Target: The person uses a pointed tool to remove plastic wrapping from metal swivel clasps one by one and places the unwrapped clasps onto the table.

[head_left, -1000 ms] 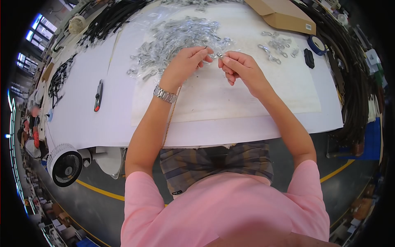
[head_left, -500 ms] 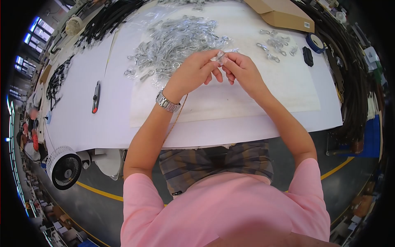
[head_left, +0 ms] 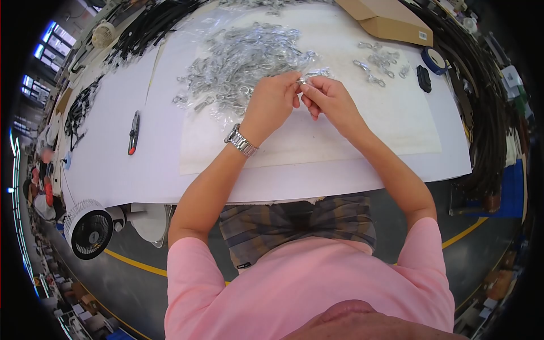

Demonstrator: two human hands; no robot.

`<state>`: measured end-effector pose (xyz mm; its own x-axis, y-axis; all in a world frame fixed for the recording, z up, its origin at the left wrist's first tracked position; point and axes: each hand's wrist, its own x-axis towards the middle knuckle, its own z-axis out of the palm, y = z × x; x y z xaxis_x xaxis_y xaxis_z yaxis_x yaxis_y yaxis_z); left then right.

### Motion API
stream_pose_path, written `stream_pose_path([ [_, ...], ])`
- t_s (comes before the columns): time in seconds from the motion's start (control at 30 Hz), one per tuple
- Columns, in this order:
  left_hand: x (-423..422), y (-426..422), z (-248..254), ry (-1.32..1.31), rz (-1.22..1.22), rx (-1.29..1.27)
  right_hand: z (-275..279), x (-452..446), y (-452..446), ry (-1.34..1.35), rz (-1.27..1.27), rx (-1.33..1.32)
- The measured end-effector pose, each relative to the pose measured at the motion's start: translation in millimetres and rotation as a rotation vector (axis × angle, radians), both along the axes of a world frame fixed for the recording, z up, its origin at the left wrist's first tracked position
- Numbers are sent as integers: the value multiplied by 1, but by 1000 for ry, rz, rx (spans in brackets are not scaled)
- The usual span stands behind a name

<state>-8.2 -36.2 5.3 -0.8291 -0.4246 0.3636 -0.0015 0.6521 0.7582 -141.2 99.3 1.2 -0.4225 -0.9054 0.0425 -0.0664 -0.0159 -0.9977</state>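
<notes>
My left hand point(head_left: 273, 103), with a metal watch on its wrist, pinches a small silver metal clasp point(head_left: 302, 81) at the front edge of the pile. From the other side my right hand point(head_left: 333, 106) grips the same clasp between thumb and forefinger. Fingertips cover most of it, so its full shape is hidden. Just beyond my left hand spreads a large pile of silver metal clasps point(head_left: 243, 62) in clear plastic wrapping. Farther right lies a smaller group of clasps point(head_left: 381, 59).
A utility knife point(head_left: 134, 132) lies on the white table point(head_left: 158, 164) at left. On the right are a cardboard box point(head_left: 391, 24), a roll of blue tape point(head_left: 435, 60) and a black object point(head_left: 423, 79). Black straps point(head_left: 148, 28) lie at the back left. A fan point(head_left: 90, 232) stands below.
My left hand and wrist have turned and shifted slightly right, bringing the hands closer together. The clear wrapping seen at my fingertips earlier now shows less, and shiny metal shows there.
</notes>
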Motion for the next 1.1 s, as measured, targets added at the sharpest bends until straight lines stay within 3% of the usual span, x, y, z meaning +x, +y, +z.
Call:
stream_pose_path([
  [0.1,0,-3,4,-47,-10,18,1,-5,1,-48,36,52],
  [0.2,0,-18,8,-165,-12,210,1,-37,5,-507,-16,-194],
  [0.27,3,-21,12,-126,77,240,12,-82,10,-1088,-160,-384],
  [0.3,4,-23,15,-104,121,251,16,-93,17,-1190,-147,-415],
  [0.4,2,-28,12,-69,84,279,9,-94,9,-500,-178,-137],
  [0.5,3,-23,13,-91,78,251,9,-72,-11,902,-210,63],
  [0.6,3,-22,13,-74,83,226,-7,-78,-25,1408,-133,287],
  [0.7,4,-26,12,-50,90,162,-10,-75,-27,1464,-167,356],
  [0.9,-3,-33,-6,-52,140,147,4,-58,-9,750,-121,244],
  [1.0,-1,-33,-5,-108,153,103,11,-45,-4,538,-25,153],
  [1.1,2,-29,7,-221,78,272,13,-36,-4,383,53,56],
])
